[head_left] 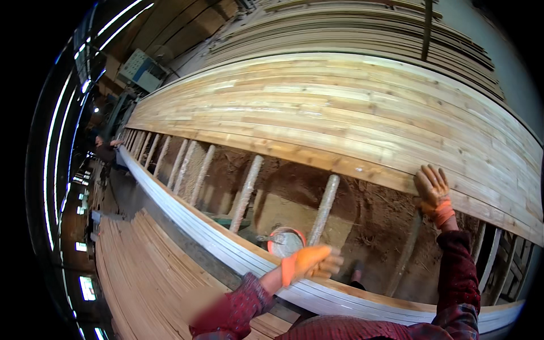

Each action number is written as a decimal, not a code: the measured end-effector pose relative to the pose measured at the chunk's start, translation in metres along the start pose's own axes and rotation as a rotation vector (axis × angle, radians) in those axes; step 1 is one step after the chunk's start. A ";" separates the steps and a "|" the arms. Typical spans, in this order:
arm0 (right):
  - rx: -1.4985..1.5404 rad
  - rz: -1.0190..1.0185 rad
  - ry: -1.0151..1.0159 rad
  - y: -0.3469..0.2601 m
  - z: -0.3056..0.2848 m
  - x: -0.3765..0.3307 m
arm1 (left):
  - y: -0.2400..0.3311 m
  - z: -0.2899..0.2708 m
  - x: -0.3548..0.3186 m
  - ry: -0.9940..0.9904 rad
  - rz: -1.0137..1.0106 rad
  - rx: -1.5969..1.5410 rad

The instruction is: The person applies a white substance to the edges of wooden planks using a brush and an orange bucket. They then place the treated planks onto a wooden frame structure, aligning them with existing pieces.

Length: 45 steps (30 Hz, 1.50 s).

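A wide panel of pale wooden strips (pixel 317 107) lies across bare poles (pixel 246 192) on the far side of the frame. My right hand (pixel 433 190), in a glove with an orange cuff, rests on the panel's near edge with its fingers stretched out flat. Closer to me runs a long stack of boards with white edges (pixel 226 252). My left hand (pixel 313 264), in an orange glove, is just above this stack; its fingers point right, look extended and slightly blurred, and hold nothing visible.
An orange-rimmed bucket (pixel 287 242) of greyish stuff stands below, between the poles. Loose boards (pixel 153 266) are piled at the near left. More long strips (pixel 351 37) lie beyond the panel, beside an upright post (pixel 427 31). Another person (pixel 106 149) is at the far left end.
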State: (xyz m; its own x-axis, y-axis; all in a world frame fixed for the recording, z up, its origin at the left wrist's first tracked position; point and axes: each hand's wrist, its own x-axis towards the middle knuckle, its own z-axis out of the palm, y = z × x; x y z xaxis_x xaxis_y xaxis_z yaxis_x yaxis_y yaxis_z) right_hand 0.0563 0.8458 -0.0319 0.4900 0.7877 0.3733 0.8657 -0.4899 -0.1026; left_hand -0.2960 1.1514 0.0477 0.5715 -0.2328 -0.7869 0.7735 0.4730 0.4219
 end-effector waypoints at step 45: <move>0.996 0.765 0.290 -0.101 0.001 -0.184 | 0.011 -0.044 0.089 0.405 0.521 -0.225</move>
State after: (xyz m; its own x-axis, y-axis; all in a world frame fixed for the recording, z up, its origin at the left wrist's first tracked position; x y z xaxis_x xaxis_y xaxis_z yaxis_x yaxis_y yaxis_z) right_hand -0.1215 0.7503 -0.0908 0.9614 0.2608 0.0875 0.1402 -0.1912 -0.9715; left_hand -0.2490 1.1729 -0.0376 0.6720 0.3869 -0.6314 0.3254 0.6116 0.7212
